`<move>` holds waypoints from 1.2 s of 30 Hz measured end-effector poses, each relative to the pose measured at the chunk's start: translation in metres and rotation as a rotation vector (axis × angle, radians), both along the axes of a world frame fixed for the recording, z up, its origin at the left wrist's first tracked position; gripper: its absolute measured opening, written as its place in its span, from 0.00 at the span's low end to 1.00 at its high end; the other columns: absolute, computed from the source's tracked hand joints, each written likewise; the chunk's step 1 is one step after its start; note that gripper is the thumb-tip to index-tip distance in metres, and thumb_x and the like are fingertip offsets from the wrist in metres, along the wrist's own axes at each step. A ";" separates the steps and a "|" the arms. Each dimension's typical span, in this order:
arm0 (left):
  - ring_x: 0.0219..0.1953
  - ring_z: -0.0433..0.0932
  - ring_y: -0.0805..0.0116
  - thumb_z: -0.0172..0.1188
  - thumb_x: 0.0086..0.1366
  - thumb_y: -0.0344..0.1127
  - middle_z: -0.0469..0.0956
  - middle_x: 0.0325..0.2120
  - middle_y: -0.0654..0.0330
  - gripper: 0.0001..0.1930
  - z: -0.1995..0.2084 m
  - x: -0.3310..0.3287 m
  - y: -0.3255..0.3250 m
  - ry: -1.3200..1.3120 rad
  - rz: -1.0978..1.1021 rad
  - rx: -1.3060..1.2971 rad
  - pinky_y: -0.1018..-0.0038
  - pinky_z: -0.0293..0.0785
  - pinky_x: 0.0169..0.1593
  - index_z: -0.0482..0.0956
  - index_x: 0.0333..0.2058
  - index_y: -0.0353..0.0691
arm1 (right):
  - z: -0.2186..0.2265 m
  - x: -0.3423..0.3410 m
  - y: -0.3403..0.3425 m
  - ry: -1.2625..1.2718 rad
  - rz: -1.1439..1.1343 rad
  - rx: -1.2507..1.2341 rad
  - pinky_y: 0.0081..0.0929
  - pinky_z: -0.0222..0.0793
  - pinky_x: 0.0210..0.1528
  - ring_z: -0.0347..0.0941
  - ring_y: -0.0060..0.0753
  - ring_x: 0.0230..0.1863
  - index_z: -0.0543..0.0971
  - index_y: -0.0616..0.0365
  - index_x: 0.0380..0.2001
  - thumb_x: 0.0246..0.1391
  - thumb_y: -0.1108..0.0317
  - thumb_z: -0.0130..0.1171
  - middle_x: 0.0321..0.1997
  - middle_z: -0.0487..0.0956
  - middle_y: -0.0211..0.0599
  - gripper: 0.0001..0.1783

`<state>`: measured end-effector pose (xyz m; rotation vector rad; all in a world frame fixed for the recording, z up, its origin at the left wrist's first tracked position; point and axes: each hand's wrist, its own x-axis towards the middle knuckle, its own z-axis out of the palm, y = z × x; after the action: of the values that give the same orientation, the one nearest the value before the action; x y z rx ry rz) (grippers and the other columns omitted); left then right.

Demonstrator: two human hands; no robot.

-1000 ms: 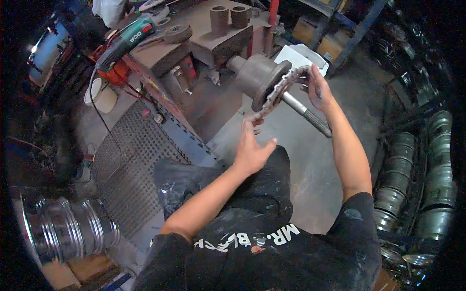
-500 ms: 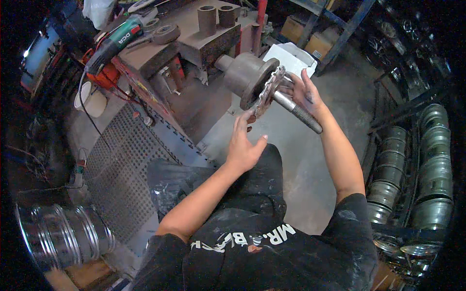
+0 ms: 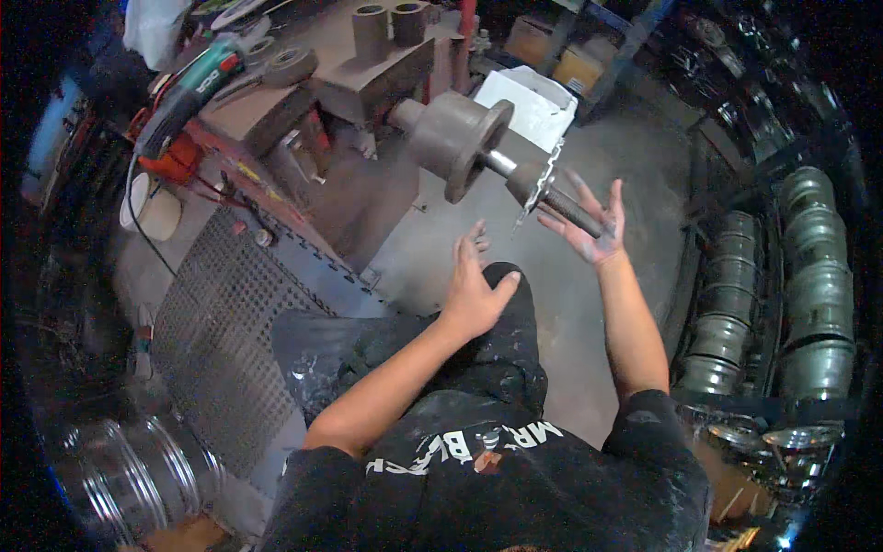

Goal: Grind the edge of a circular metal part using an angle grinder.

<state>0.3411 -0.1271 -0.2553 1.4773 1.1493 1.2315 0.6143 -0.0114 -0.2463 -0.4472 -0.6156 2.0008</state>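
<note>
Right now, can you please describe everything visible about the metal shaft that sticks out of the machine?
The shaft is a dull grey steel rod, seemingly threaded near its free end. It projects from a thick round flange on the machine and slants toward the person. A thin toothed disc, seen edge-on and blurred, sits around it. The open right hand is at its tip; contact is unclear. The left hand is apart.

The shaft point(image 3: 561, 201) is showing as dull grey metal, its round flange point(image 3: 457, 143) looking matt and rusty-brown (rough, unpolished). The toothed ring point(image 3: 544, 180) is glinting as bare steel. The stacked wheel rims point(image 3: 814, 276) are shining glossy; the floor plate point(image 3: 216, 322) is looking perforated, matt metal.
</note>
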 end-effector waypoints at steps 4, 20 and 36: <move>0.65 0.68 0.47 0.70 0.59 0.37 0.66 0.63 0.44 0.38 -0.018 -0.046 -0.008 0.247 -0.032 0.031 0.56 0.68 0.65 0.64 0.66 0.38 | -0.054 -0.013 -0.050 -0.621 -0.278 -0.105 0.54 0.58 0.72 0.63 0.55 0.73 0.57 0.52 0.76 0.60 0.22 0.44 0.76 0.61 0.54 0.54; 0.52 0.80 0.51 0.68 0.61 0.44 0.84 0.45 0.51 0.21 -0.073 -0.236 -0.071 1.004 0.166 -0.131 0.56 0.70 0.58 0.83 0.49 0.39 | -0.053 -0.095 -0.122 -0.500 -0.659 -0.143 0.48 0.47 0.78 0.52 0.54 0.79 0.52 0.58 0.76 0.63 0.51 0.65 0.78 0.58 0.52 0.49; 0.53 0.80 0.50 0.65 0.64 0.49 0.84 0.48 0.51 0.23 -0.074 -0.243 -0.079 1.104 0.115 -0.232 0.54 0.67 0.62 0.81 0.53 0.42 | -0.076 -0.168 -0.096 -0.376 -0.410 -0.055 0.55 0.59 0.71 0.61 0.53 0.72 0.45 0.50 0.78 0.55 0.42 0.71 0.78 0.56 0.52 0.61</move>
<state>0.0986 -0.2058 -0.3298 1.9568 2.0062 0.2273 0.4463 -0.1069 -0.3218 -0.9191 -0.6370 1.5552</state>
